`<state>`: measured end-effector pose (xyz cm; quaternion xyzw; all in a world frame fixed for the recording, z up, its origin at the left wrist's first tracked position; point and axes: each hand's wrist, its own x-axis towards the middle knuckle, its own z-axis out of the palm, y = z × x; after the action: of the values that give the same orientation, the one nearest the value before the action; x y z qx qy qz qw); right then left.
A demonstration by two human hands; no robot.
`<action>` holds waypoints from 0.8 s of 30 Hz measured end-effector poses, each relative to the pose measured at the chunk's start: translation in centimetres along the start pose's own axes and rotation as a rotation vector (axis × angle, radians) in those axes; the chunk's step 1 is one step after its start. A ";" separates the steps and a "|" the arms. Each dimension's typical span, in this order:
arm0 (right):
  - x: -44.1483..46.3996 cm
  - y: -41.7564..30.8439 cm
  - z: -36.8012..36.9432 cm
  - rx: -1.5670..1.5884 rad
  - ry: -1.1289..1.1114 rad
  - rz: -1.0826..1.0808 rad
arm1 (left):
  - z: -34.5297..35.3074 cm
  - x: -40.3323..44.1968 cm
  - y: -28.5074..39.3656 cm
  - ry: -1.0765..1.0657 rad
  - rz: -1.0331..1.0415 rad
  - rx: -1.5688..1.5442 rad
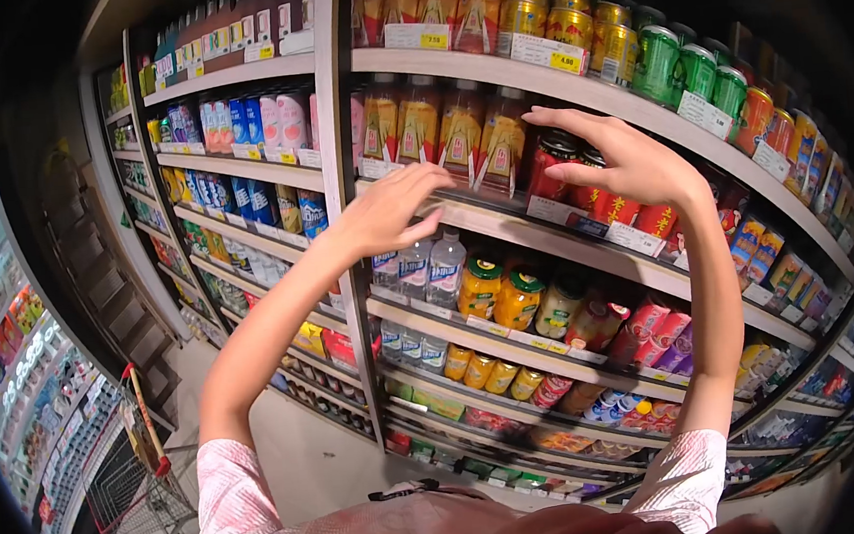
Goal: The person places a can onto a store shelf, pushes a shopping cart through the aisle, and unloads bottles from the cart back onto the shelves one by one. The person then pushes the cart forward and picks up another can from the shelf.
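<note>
Both arms reach out toward the store shelves. My left hand [392, 209] is open, thumb apart from the fingers, in front of the shelf post and the lower part of some amber drink bottles [461, 136]. To the right, my right hand [619, 159] is also open, fingers stretched leftward and holding nothing. Behind it stand red cans [551, 162] with dark lids, partly covered by the hand. Below my left hand are clear water bottles [445, 266]. Whether either hand touches the bottles or cans I cannot tell.
Jars of yellow fruit [520, 295] stand on a lower shelf. Green cans [656, 60] and gold cans [568, 23] line the upper shelf. A shopping cart [138, 485] stands at the left on the floor, near a lit display case [27, 349]. A shelf post [336, 103] divides the shelving.
</note>
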<state>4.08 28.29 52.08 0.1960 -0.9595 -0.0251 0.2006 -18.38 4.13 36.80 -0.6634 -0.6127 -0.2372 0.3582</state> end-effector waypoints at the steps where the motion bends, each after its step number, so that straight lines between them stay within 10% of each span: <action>1: -0.6 -0.3 -1.3 0.031 0.004 -0.001 | -1.7 -0.7 -0.5 0.035 -0.012 0.004; 12: 0.9 -1.7 -2.1 0.221 0.395 -0.106 | -14.5 -7.6 -1.3 0.353 -0.383 0.059; 19: 4.8 -8.0 14.6 0.484 0.150 -0.267 | -11.4 -27.8 1.7 0.115 -0.931 0.121; 22: 4.7 -12.2 25.7 0.812 -0.034 -0.180 | -12.1 -41.8 5.0 0.114 -1.011 0.601; 24: 3.5 -15.0 35.5 1.156 -0.246 -0.042 | -14.5 -52.6 8.5 0.036 -1.408 0.738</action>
<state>-7.38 12.02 18.88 0.2879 -0.8298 0.4752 -0.0522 -15.44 -40.74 4.71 0.0451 -0.9213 -0.2002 0.3304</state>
